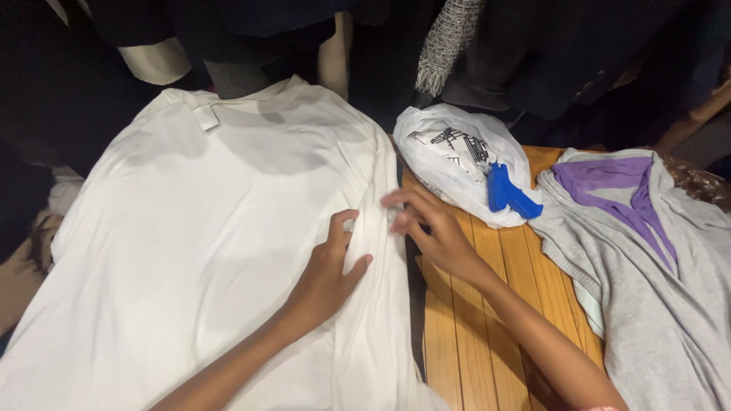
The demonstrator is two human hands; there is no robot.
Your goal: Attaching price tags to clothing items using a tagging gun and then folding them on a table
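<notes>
head view looks down on a white shirt (205, 228) spread flat, neck end away from the person, covering most of the left side of a wooden slatted table (487, 304). the left hand (327, 270) lies palm down on the shirt near its right edge, fingers spread and relaxed, pressing the cloth without gripping it. the right hand (430, 228) reaches in from the right and meets the same edge, where the cloth is folded into a long ridge; its fingertips (396, 202) curl onto that fold in a light pinch, and the hand is not closed into a fist. the two hands sit just beside each other, with the ridge of fabric between them.

just past the right hand lies a white plastic bag (457, 160) with a dark printed pattern, and a blue tagging gun (509, 194) rests on it. further right, a grey garment with purple lining (640, 251) lies over the table's edge. dark clothes (533, 53) hang along the far side.
</notes>
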